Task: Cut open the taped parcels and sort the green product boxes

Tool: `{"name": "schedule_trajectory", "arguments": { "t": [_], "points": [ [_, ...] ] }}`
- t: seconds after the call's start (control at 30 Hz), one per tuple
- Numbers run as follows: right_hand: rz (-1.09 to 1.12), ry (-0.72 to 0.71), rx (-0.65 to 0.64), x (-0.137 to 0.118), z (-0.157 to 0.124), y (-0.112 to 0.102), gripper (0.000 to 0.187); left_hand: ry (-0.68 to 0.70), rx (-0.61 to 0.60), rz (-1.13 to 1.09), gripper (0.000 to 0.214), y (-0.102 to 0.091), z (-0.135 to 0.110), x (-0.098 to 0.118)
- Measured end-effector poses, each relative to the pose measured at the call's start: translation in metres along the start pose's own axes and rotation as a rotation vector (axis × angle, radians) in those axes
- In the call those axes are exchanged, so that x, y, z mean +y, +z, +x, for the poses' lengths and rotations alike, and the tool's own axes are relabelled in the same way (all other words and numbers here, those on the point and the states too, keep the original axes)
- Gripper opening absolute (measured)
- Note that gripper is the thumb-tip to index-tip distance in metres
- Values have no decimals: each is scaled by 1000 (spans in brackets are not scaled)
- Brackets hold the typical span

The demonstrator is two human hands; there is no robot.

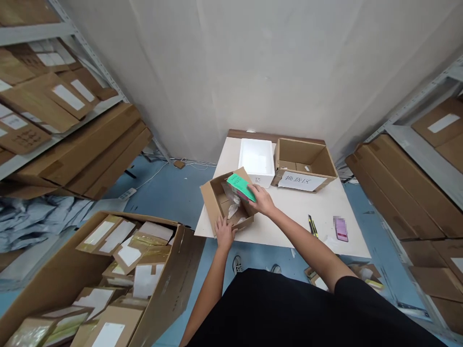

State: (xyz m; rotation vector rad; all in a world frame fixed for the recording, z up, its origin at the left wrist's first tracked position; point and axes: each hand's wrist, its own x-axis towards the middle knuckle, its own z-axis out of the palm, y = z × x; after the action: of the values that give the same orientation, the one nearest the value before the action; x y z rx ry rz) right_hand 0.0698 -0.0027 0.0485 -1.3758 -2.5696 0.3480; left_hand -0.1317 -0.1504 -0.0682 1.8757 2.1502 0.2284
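Observation:
On the table, an opened cardboard box (217, 193) stands tilted toward its front left corner, with crumpled clear plastic wrapping (233, 208) inside. My right hand (262, 199) is closed on a green box (240, 185) at the right side of the carton's opening. Some clear plastic hangs beside the green box's lower edge. My left hand (224, 232) grips the near left wall of the cardboard box, fingers over its edge. The inner right part of the carton is hidden by the green box and my right hand.
A white foam box (256, 178) and a labelled cardboard bin (331, 166) stand at the table's back. A utility knife (313, 226) and a phone (340, 228) lie at right. A large carton (184, 260) of parcels stands left; loaded shelves (97, 118) flank both sides.

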Motion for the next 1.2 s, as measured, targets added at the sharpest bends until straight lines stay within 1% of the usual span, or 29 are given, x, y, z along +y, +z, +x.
{"name": "schedule_trajectory", "arguments": {
  "t": [0.03, 0.1, 0.17, 0.2, 0.23, 0.3, 0.33, 0.37, 0.4, 0.43, 0.47, 0.53, 0.57, 0.67, 0.77, 0.83, 0.9, 0.97, 1.03, 1.07, 1.13, 1.2],
  "points": [
    [8, -6, 20, 13, -7, -8, 80, -8, -22, -5, 30, -4, -1, 0],
    [28, -12, 38, 44, -24, -23, 78, -37, -61, -32, 52, -14, -1, 6],
    [38, -13, 15, 76, -43, -36, 79, -9, -41, -85, 69, -25, 3, 25],
    [36, -19, -2, 92, -52, -41, 79, 44, -1, -119, 73, -31, 8, 40],
    [31, -35, -15, 105, -61, -46, 78, 137, 55, -158, 71, -36, 15, 59],
    [12, -95, -37, 127, -78, -53, 74, 312, 145, -223, 72, -44, 34, 104],
    [-2, -132, -48, 135, -85, -56, 71, 380, 153, -237, 77, -47, 46, 128],
    [-18, -166, -61, 142, -92, -59, 70, 434, 136, -239, 84, -47, 57, 152],
    [-35, -191, -74, 147, -99, -62, 69, 482, 96, -233, 89, -46, 69, 175],
    [-52, -205, -85, 151, -105, -64, 69, 524, 39, -228, 86, -43, 79, 195],
    [-68, -205, -93, 154, -112, -67, 69, 554, -25, -229, 76, -38, 88, 213],
    [-99, -169, -95, 161, -124, -72, 70, 582, -119, -250, 61, -24, 101, 239],
    [-115, -136, -93, 164, -130, -73, 72, 591, -149, -267, 59, -16, 105, 247],
    [-148, -13, -96, 177, -147, -77, 82, 616, -202, -323, 64, 12, 109, 260],
    [-101, 85, -86, 199, -162, -77, 92, 612, -245, -366, 63, 38, 113, 260],
    [-9, 136, -21, 220, -172, -74, 102, 571, -272, -428, 66, 54, 116, 254],
    [151, 233, 69, 240, -181, -65, 114, 506, -302, -550, 70, 70, 121, 248],
    [375, 372, 119, 256, -185, -46, 124, 418, -341, -706, 73, 87, 125, 243],
    [605, 480, 102, 264, -182, -18, 130, 326, -396, -838, 73, 104, 130, 242],
    [697, 501, 78, 265, -178, -2, 129, 290, -423, -880, 73, 113, 133, 243],
    [806, 520, 55, 261, -166, 31, 118, 250, -459, -915, 72, 130, 139, 247],
    [815, 549, 73, 255, -155, 63, 100, 221, -456, -902, 75, 144, 143, 250]
  ]
}}
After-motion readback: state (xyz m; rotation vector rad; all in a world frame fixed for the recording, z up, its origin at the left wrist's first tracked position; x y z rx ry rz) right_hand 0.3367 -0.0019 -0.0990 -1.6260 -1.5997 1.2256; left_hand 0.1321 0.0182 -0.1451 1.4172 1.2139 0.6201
